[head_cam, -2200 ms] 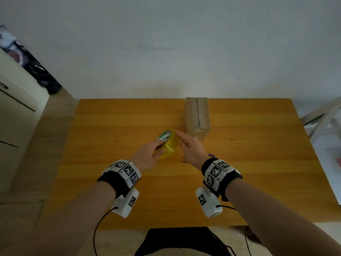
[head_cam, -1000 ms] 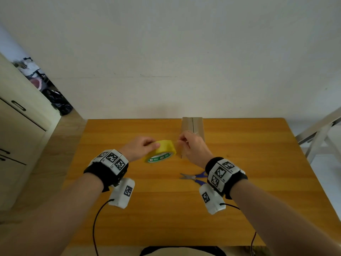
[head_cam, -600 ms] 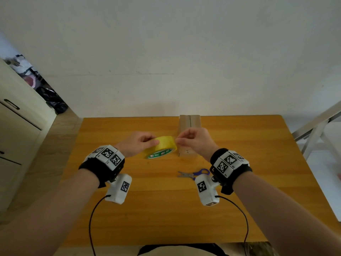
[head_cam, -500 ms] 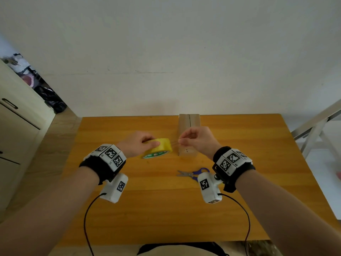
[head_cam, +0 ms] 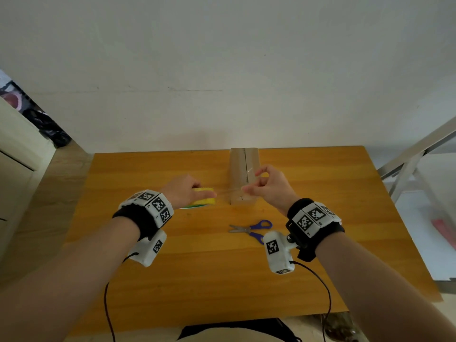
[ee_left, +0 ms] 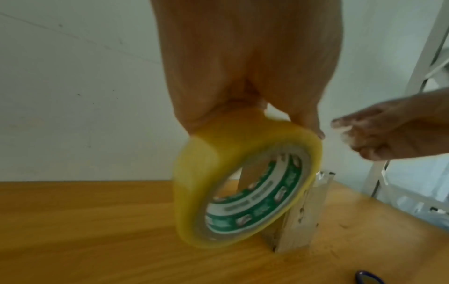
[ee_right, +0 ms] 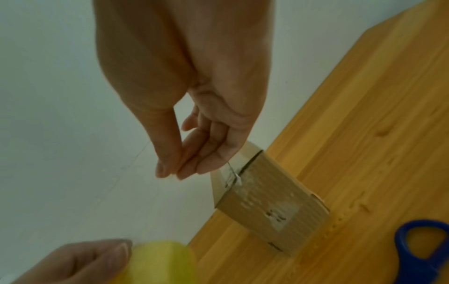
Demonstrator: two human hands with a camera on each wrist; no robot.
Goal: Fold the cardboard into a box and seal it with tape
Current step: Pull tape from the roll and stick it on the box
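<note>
In the head view, at the far left of the frame, we see a pale cabinet [head_cam: 14, 154]; it plays no part here. Moving right, our left hand [head_cam: 183, 191] is curled around the yellow tape roll [head_cam: 204, 197] and holds it above the tabletop [head_cam: 153, 280], left of the centre. In the left wrist view the roll is blurred, with its green and white core facing the camera. We judge that the hand grips the roll firmly so that it does not follow when the tape is pulled.

Between the two hands a thin clear strip of tape [head_cam: 228, 193] seems to be stretched, but it is very faint. Behind it, in the upper centre of the tabletop, stands the cardboard box [head_cam: 244, 166], already folded, with the seam of its flaps on top and some clear tape on its near face. We think it stands close so the strip can go onto it directly.

To the right, our right hand [head_cam: 267, 188] pinches the free end of the tape between the thumb and fingertips [ee_right: 170, 169], the other fingers loosely bent. Below it, the blue scissors [head_cam: 251, 229] lie on the tabletop, near for cutting. At the far right edge there is a metal frame [head_cam: 417, 154].
</note>
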